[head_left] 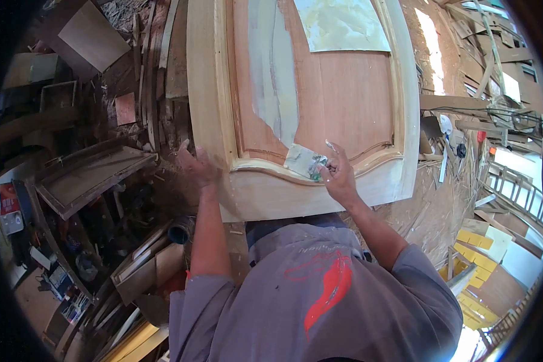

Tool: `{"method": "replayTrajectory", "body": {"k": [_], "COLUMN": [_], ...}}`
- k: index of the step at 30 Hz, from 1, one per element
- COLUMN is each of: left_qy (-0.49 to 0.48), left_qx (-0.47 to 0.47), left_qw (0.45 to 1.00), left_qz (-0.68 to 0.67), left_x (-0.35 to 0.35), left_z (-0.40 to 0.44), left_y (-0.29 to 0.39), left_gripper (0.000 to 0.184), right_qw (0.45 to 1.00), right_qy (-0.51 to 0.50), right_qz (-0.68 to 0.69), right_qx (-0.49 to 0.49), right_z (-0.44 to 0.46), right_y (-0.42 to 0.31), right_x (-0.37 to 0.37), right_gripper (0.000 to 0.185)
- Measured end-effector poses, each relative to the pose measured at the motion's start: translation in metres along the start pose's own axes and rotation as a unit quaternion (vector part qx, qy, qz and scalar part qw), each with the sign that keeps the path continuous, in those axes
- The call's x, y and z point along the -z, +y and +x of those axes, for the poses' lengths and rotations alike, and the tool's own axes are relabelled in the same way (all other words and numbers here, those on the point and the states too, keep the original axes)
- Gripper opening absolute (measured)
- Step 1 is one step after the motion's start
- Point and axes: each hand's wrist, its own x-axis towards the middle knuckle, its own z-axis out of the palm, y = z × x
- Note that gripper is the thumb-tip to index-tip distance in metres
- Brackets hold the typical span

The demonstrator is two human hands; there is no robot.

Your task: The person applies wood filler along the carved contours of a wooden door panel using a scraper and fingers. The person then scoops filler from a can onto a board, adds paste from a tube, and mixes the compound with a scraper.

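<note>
A wooden door panel point(356, 90) with a raised, curved frame lies in front of me. A pale band of filler point(271, 78) runs down its recessed centre. My right hand point(339, 174) pinches a flat, filler-smeared scraper point(301, 160), whose blade lies at the lower end of the band by the curved moulding. On the panel's upper part rests a sheet point(344, 27) covered with yellowish-white paste. My left hand point(196, 166) is at the panel's left edge, holding nothing, its fingers apart.
Wood strips, boards and a framed panel point(93, 172) crowd the left side. A dark round container point(179, 233) stands below my left hand. Planks, cables and yellow pieces point(476, 259) lie to the right on the debris-strewn ground.
</note>
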Motion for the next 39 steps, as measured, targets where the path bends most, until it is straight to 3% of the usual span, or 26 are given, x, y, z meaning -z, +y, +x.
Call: {"method": "replayTrajectory", "body": {"k": [9, 15, 18, 22, 27, 30, 34, 37, 39], "left_qy": [-0.002, -0.003, -0.001, -0.008, -0.014, -0.018, -0.010, -0.007, 0.013], "left_qx": [0.002, -0.020, -0.008, -0.009, 0.004, 0.012, 0.005, 0.003, -0.025], "left_qw": [1.000, 1.000, 1.000, 1.000, 1.000, 0.998, 0.997, 0.997, 0.997], "left_qz": [-0.029, -0.001, -0.008, -0.017, -0.016, -0.065, -0.078, -0.076, -0.078], "left_x": [0.000, 0.002, 0.002, 0.004, 0.010, 0.011, 0.009, 0.008, 0.003], "left_z": [0.000, 0.002, 0.002, 0.002, -0.002, 0.000, -0.001, -0.002, -0.001], "left_y": [0.001, 0.000, 0.002, 0.000, 0.010, 0.004, 0.001, -0.005, -0.012], "left_gripper": [0.047, 0.049, 0.051, 0.049, 0.046, 0.045, 0.043, 0.043, 0.043], "right_qw": [0.994, 0.990, 0.989, 0.989, 0.970, 0.992, 0.991, 0.981, 0.981], "right_qy": [-0.024, -0.088, -0.129, -0.082, 0.019, 0.064, 0.126, 0.103, 0.079], "right_qz": [-0.073, -0.074, -0.064, 0.114, 0.244, 0.093, 0.031, -0.163, -0.180], "right_qx": [0.080, 0.086, 0.037, 0.037, 0.001, 0.053, 0.044, -0.013, -0.007], "right_z": [0.036, 0.054, 0.060, 0.072, 0.037, 0.001, -0.033, -0.038, -0.032], "right_y": [-0.028, -0.050, -0.068, -0.051, -0.069, -0.060, -0.035, -0.033, -0.033], "right_x": [-0.040, -0.068, -0.083, -0.075, -0.003, 0.059, 0.119, 0.151, 0.157], "right_gripper": [0.070, 0.067, 0.069, 0.071, 0.074, 0.074, 0.077, 0.078, 0.078]}}
